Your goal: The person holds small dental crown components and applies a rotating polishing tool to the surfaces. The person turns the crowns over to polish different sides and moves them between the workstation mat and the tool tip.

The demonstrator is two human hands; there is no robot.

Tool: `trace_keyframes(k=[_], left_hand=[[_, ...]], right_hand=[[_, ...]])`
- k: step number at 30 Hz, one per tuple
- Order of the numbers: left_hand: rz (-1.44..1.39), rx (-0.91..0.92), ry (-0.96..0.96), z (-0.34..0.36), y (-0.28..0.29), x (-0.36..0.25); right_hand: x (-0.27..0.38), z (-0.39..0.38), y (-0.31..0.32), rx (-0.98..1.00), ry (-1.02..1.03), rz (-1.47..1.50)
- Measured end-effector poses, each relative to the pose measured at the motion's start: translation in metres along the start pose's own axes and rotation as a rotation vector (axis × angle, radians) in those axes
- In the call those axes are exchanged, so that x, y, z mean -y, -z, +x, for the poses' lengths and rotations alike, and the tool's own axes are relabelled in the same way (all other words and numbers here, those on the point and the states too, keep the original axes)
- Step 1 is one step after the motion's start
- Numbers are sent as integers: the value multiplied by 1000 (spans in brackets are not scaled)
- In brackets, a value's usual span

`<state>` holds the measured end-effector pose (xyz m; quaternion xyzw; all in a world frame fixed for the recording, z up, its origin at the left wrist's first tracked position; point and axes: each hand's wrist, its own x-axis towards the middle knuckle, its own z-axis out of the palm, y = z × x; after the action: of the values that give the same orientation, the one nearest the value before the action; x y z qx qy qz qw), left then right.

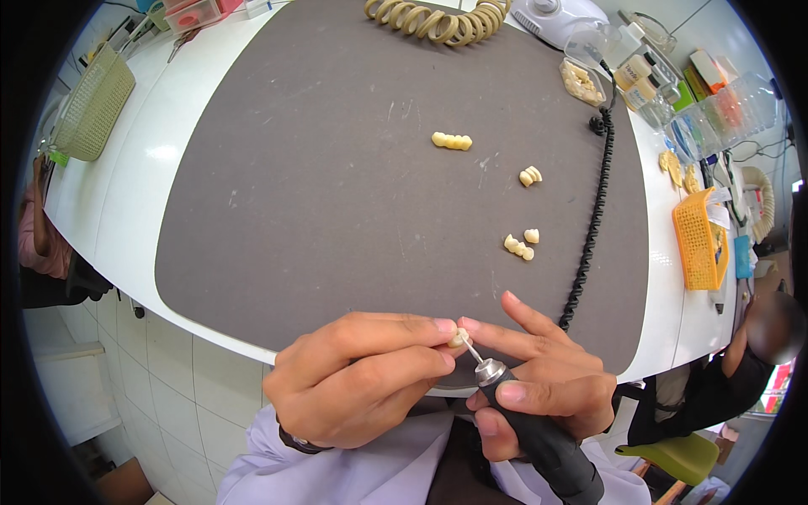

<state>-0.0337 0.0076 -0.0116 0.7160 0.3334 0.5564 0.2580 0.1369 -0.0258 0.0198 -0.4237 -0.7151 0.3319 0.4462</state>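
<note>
Between the thumb and fingertips of my left hand (349, 374) is a small cream-coloured dental crown (459, 338), mostly covered by the fingers. My right hand (560, 383) is closed around a black rotary handpiece (539, 446) with a silver collar. Its thin bur (473, 351) reaches up to the crown and appears to touch it. The right index fingertip rests beside the crown, close to the left fingertips. On the grey mat (320, 194) ahead lie a longer dental bridge (452, 141), a short one (530, 176), another bridge (518, 247) and a single crown (531, 236).
A black coiled cord (593, 227) runs along the mat's right side. Behind are a beige coiled hose (442, 25) and a clear box of tooth pieces (581, 82). Bottles (637, 80) and an orange basket (699, 244) stand right, a green basket (97, 105) left. People sit at both sides.
</note>
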Motion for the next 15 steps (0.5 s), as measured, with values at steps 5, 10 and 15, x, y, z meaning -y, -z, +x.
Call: trace_keyframes(k=[5, 10, 15], left_hand=[[-4, 4, 0, 1, 0, -1], [5, 5, -29, 1, -1, 1], [-27, -8, 63, -1, 0, -3]], right_hand=[[-4, -3, -3, -52, 26, 21], [-11, -6, 1, -42, 100, -7], [-14, -13, -6, -337, 22, 265]])
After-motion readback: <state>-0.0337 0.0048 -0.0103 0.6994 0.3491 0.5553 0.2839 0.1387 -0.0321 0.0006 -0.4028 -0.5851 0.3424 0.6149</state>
